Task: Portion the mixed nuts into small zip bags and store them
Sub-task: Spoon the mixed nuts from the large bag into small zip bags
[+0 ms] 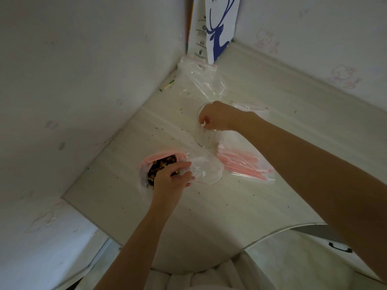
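My left hand (169, 178) was curled over the open big bag (146, 164) of nuts (160, 166), fingers closed round a small clutch of them. It was just beside the gaping mouth of a small bag (209, 170) lying on the desk (209, 206). My right hand (217, 118) pinched what looked like the rim of a clear cup (204, 137) standing farther back, thumb and fingertips pressed together on it. The spare bags (245, 164) lay in a stack to the right. The risk, as I judged it, was that the small bag was limp and nothing held its mouth open. Nuts let go from my fingers could miss it and scatter across the desk. The light cup, held only at its rim, could tip too.
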